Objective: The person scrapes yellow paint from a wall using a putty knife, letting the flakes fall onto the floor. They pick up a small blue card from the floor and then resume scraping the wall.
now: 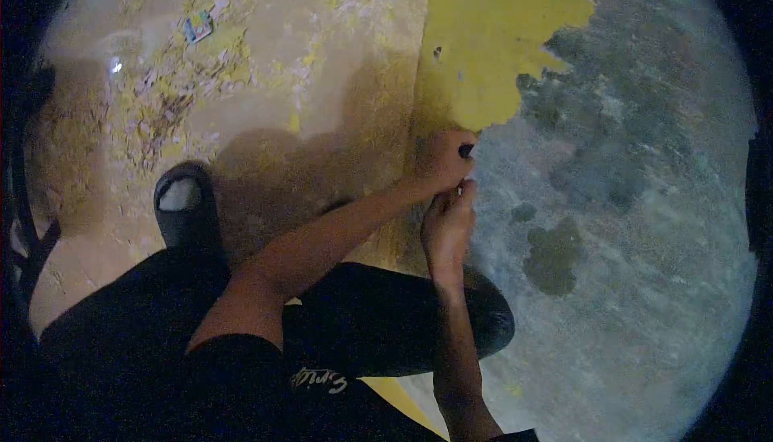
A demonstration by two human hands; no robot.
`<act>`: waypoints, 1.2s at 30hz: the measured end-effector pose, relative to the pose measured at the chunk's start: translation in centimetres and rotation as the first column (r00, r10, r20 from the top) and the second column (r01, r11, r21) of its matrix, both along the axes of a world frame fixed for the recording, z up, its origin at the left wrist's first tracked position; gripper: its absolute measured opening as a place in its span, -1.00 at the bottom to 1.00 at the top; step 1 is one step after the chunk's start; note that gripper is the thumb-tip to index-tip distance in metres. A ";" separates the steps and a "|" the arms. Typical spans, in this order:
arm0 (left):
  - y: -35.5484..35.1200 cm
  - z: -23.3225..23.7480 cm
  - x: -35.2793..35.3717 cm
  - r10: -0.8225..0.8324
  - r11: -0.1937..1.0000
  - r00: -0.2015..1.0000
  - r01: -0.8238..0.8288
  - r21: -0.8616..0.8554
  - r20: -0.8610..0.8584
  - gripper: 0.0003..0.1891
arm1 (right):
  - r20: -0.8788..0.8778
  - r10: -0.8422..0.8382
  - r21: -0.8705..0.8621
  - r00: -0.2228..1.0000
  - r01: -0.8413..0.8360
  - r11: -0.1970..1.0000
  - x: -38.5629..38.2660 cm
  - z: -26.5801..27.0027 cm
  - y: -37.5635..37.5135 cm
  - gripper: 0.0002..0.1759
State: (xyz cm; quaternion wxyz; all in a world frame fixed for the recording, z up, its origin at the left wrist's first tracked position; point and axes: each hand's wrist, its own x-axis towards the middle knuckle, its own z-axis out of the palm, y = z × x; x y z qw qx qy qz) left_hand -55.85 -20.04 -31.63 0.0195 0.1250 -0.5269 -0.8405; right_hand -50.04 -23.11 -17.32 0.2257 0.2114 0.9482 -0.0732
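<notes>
Left hand (441, 162) clasps a dark tool (465, 150), mostly hidden by fingers.

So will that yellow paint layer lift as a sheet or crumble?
Probably crumbles: the yellow paint layer has a ragged edge, and yellow flakes litter the floor. Likely thin and brittle. Seemingly well stuck: the left hand grips a dark tool at its edge.

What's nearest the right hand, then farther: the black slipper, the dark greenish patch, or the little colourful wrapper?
1. Dark greenish patch, just right of the right hand.
2. Black slipper, left, on the foot.
3. Little colourful wrapper, far upper left.
</notes>
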 end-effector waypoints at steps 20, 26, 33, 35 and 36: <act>0.1 1.6 -0.5 0.186 0.963 0.977 -0.201 -0.177 -0.100 -0.83 | -0.215 0.081 -0.075 0.973 -0.099 0.992 -1.1 -1.3 0.9 -0.69; -0.3 1.9 0.3 0.141 0.968 0.975 -0.172 -0.180 -0.170 -0.84 | -0.303 0.121 -0.138 0.945 -0.169 0.976 0.8 -0.6 2.3 -0.78; 0.0 1.3 0.5 0.115 0.983 0.990 -0.125 -0.136 -0.078 -0.82 | -0.287 0.377 0.044 0.881 -0.381 0.923 0.4 -1.2 3.1 -0.79; 0.3 -0.5 -1.3 0.079 0.991 0.996 -0.083 -0.102 -0.048 -0.82 | -0.294 0.360 0.003 0.885 -0.375 0.927 -0.1 -1.7 2.8 -0.77; 1.3 -0.8 -0.9 0.014 1.000 1.000 -0.014 -0.022 -0.011 -0.82 | -0.284 0.340 -0.042 0.897 -0.366 0.930 0.3 -1.5 3.3 -0.77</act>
